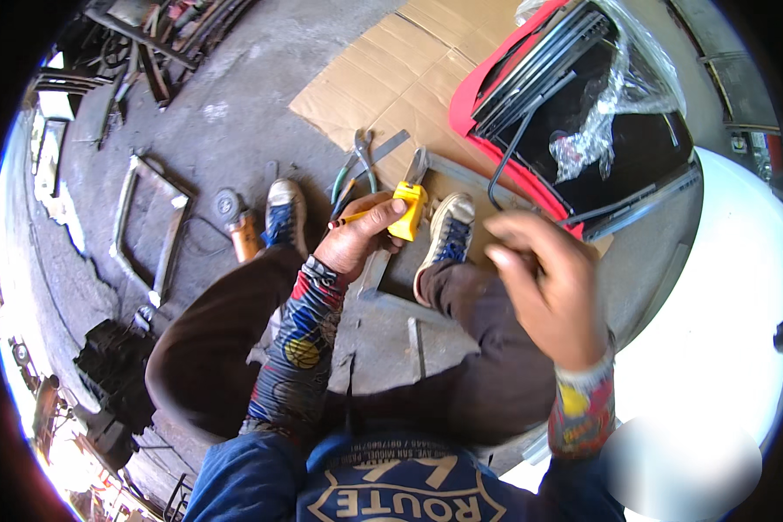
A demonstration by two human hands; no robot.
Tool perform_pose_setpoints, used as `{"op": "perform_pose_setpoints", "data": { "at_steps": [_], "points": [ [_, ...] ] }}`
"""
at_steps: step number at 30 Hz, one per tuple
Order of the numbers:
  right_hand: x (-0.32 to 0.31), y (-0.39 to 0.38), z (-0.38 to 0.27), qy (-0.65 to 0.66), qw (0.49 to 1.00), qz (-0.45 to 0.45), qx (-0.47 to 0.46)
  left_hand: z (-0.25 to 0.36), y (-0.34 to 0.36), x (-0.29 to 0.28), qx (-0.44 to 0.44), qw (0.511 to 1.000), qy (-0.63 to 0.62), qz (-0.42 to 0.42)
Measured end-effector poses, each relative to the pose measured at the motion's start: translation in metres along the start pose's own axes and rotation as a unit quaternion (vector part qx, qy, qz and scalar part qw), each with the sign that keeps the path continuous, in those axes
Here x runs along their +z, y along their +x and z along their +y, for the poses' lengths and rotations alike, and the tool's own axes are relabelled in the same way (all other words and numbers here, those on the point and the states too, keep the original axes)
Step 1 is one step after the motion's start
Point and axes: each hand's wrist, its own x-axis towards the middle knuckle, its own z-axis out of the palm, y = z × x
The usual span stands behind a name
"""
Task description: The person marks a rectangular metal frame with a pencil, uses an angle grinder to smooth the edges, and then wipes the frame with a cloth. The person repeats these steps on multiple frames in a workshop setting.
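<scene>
Left hand (357,239) around yellow tape measure (408,210); right hand (548,287) raised, perhaps empty.

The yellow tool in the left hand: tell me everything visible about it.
The yellow tool is a blocky, plastic-looking body, held in the left hand, whose fingers wrap its near side. A slim orange and yellow pencil-like stick is gripped along with it. It sits above the concrete floor, between the two shoes, near the cardboard sheet. Its far end and any markings are unclear.

Right hand (544,291) motion-blurred, grip unreadable. Yellow tool (409,209) part-hidden under left hand (357,239); its front end unclear. Far-left scrap pile (157,35) too dark. Near-right patch (679,465) smeared out.
</scene>
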Motion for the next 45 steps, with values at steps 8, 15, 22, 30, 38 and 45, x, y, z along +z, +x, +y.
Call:
{"op": "perform_pose_setpoints", "data": {
  "at_steps": [8, 15, 22, 30, 38, 45],
  "points": [
    [0.078, -0.007, -0.067, 0.167, 0.973, -0.018, -0.159, 0.069, -0.162, 0.047, 0.130, 0.991, 0.014, -0.037],
    [0.086, -0.023, -0.091, 0.208, 0.953, -0.060, -0.212, 0.123, -0.231, 0.040, 0.080, 0.900, 0.402, 0.149],
    [0.056, 0.026, -0.038, 0.347, 0.936, 0.058, -0.011, 0.132, -0.096, 0.038, 0.297, 0.911, 0.251, 0.137],
    [-0.001, 0.050, 0.006, 0.278, 0.932, 0.199, 0.120, 0.123, -0.043, 0.043, 0.494, 0.714, 0.437, 0.236],
    [0.010, 0.050, 0.011, 0.300, 0.933, 0.129, 0.150, 0.123, -0.065, 0.061, 0.490, 0.794, 0.328, 0.150],
    [0.022, 0.051, 0.019, 0.193, 0.970, 0.134, 0.067, 0.120, -0.078, 0.062, 0.385, 0.785, 0.394, 0.282]
  ]
}}
